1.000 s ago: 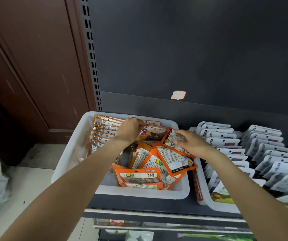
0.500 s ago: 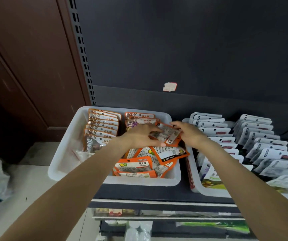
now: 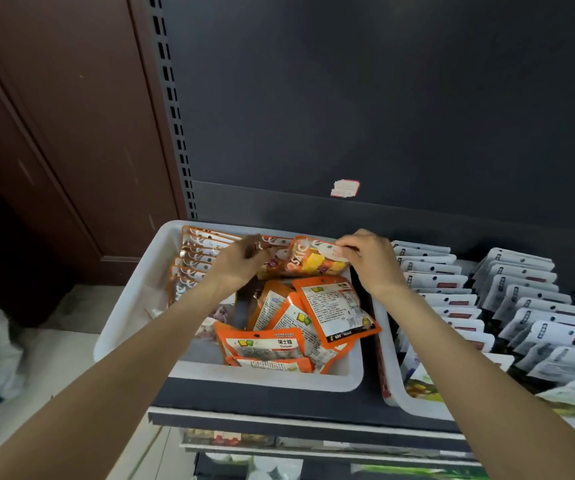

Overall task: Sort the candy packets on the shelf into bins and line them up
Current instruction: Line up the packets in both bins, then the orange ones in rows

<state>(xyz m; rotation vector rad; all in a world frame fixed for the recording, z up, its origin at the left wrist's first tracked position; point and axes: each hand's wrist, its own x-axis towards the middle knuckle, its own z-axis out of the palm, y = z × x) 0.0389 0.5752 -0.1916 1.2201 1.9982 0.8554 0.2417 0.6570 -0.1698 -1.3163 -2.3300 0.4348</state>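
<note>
**Two hands at the back of a white bin of orange candy packets**

Two bare forearms reach up from the lower edge of the head view, over the dark shelf edge [image 3: 279, 408], into the white bin [image 3: 133, 306] on the left. Nearest the viewer, loose orange packets [image 3: 334, 310] lie tumbled against the bin's front wall, most with their printed backs up and overlapping one another. To their right stands a second white bin [image 3: 391, 379], holding white packets [image 3: 442, 282] lined up in a row; a further row of white packets [image 3: 528, 292] stands beyond it to the right.

Farther in, a row of orange packets [image 3: 194, 258] stands upright along the first bin's left side. The left hand [image 3: 241, 261] has its fingers curled over the tops of packets at the middle of the bin's back; exactly what it grips is hidden by the fingers. The right hand [image 3: 369, 258] pinches the top edge of an orange front-facing packet [image 3: 314, 259], held upright near the bin's back wall, just right of the left hand.

Behind the bins rises the dark back panel [image 3: 383, 98] with a small torn label [image 3: 345, 188]; a slotted upright [image 3: 171, 109] and brown wood panelling [image 3: 54, 116] stand at left.
</note>
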